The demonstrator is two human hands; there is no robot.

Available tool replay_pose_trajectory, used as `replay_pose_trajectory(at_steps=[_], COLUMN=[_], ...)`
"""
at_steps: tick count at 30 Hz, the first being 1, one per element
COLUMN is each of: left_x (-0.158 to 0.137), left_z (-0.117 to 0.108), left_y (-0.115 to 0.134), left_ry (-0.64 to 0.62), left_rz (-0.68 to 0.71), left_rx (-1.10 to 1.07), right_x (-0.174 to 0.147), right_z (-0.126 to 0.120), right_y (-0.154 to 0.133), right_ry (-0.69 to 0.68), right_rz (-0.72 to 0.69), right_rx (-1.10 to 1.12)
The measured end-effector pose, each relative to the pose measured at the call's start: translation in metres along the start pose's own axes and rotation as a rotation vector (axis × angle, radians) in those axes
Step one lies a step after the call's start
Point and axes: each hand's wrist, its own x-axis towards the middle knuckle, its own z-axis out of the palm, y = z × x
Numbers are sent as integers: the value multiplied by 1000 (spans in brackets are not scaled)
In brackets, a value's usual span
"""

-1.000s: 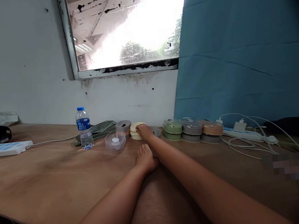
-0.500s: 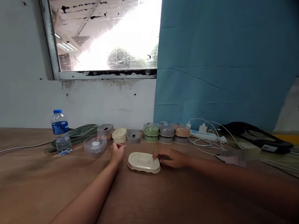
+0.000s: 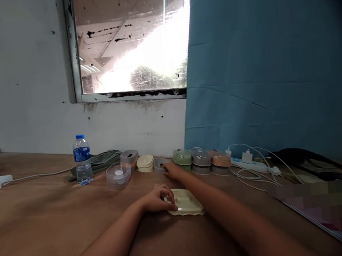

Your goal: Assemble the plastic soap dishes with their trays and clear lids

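Observation:
A cream plastic tray (image 3: pixel 186 203) with rounded corners and a wavy front edge lies on the brown table in front of me. My left hand (image 3: pixel 159 198) is at its left edge, fingers curled and thumb on the rim. Beyond the tray, my right hand (image 3: pixel 173 171) reaches across and grips the right side of a small grey box (image 3: pixel 159 165) with an oval slot. Its fingertips partly cover that box. My right forearm hides the tray's right end. Left of the grey box stands a stack of small cream pieces (image 3: pixel 145 163).
Clear plastic trays (image 3: pixel 119 176), a grey-and-orange box (image 3: pixel 129 158) and a water bottle (image 3: pixel 82 159) stand to the left. Lidded green (image 3: pixel 182 157), grey (image 3: pixel 200 159) and orange (image 3: pixel 221 160) boxes line the back right, beside cables and a power strip (image 3: pixel 250 165).
My right hand has left the cream tray and moved back to the grey box. My left hand has come nearer and taken the tray's left edge. The view has shifted slightly.

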Motion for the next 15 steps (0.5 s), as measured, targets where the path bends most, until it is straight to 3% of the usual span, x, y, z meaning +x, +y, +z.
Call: replay_pose_trajectory(at_steps=[4, 10, 12, 15], left_x=[-1, -10, -11, -8], left_z=[2, 15, 19, 20], left_y=[6, 28, 31, 24], left_ry=[-70, -193, -206, -135], left_rz=[92, 233, 212, 52], left_rx=[34, -44, -119, -307], right_x=[-31, -132, -165, -201], right_z=[-20, -64, -74, -84], right_y=[9, 19, 23, 26], right_ry=[-4, 69, 89, 111], right_rz=[-54, -150, -147, -134], right_rx=[50, 164, 184, 214])
